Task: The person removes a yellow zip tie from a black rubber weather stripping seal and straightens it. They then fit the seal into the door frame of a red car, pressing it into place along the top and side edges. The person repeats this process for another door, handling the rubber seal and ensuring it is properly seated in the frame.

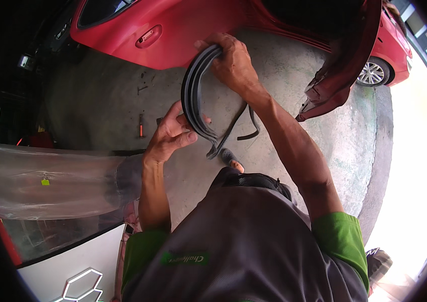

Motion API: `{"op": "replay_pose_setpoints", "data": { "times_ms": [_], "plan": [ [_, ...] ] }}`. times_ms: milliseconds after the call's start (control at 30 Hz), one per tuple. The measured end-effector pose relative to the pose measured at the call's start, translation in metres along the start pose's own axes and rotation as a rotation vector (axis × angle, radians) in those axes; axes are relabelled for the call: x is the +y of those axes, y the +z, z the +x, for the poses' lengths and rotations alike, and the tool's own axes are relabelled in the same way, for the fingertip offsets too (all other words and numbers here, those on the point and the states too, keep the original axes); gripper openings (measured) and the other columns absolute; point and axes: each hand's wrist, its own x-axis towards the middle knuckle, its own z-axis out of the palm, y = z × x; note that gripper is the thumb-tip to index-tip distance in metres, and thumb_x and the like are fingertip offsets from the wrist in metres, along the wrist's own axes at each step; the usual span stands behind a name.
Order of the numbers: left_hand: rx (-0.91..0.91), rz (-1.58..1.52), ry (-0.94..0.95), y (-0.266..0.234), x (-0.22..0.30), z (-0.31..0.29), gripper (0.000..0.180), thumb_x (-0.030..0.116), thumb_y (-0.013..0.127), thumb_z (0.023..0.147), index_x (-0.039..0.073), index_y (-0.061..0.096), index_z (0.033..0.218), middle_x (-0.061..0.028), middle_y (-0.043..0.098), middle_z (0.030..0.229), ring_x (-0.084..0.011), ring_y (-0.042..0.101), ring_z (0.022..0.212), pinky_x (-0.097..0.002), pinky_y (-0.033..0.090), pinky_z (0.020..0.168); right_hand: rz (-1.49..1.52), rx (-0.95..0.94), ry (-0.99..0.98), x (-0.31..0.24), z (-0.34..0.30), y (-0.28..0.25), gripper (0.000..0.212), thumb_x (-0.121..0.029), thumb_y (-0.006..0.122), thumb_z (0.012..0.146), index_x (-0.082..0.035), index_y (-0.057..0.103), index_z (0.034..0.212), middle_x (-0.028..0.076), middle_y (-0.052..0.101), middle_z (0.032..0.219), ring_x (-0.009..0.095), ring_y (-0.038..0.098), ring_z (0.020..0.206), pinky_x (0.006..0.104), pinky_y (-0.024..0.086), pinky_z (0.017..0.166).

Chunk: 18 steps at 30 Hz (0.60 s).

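Observation:
A long black rubber seal strip [190,90] hangs bent in a curve in front of me, several lengths side by side. Its upper end is gripped by my right hand [232,63], the fingers wrapped round it just below the red car door. Lower on the curve, my left hand [171,132] holds the strip. Its fingers pass behind the rubber, a fingertip shows on the far side, and the thumb lies near the strip's edge. Loose tails of the strip dangle under my right forearm toward the floor.
A red car door [123,38] stands ahead, and another open red door [336,75] juts in at the right. An orange-handled hammer [141,127] lies on the concrete floor [98,95]. Plastic sheeting [57,171] covers something at my left, above a white panel [80,256].

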Motion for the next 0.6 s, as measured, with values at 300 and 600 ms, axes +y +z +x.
{"op": "replay_pose_setpoints", "data": {
  "times_ms": [300,600],
  "plan": [
    [0.76,0.884,0.015,-0.082,-0.055,-0.007,0.026,0.004,0.07,0.093,0.007,0.069,0.119,-0.0106,0.072,0.1,-0.0188,0.067,0.081,-0.0328,0.053,0.071,-0.556,0.113,-0.516,-0.007,0.081,-0.037,0.045,-0.038,0.091,0.073,-0.007,0.062,0.089,0.007,0.057,0.08,0.03,0.055,0.078,0.0428,0.047,0.074],
    [1.191,1.251,0.546,-0.168,0.103,0.001,0.052,-0.006,0.071,0.076,0.017,0.073,0.123,-0.003,0.075,0.103,-0.0251,0.072,0.086,-0.0374,0.055,0.073,-0.337,-0.95,0.129,0.027,0.046,-0.011,0.027,-0.017,0.074,0.085,0.003,0.068,0.103,0.017,0.068,0.088,0.033,0.067,0.081,0.0441,0.052,0.076]
  ]
}}
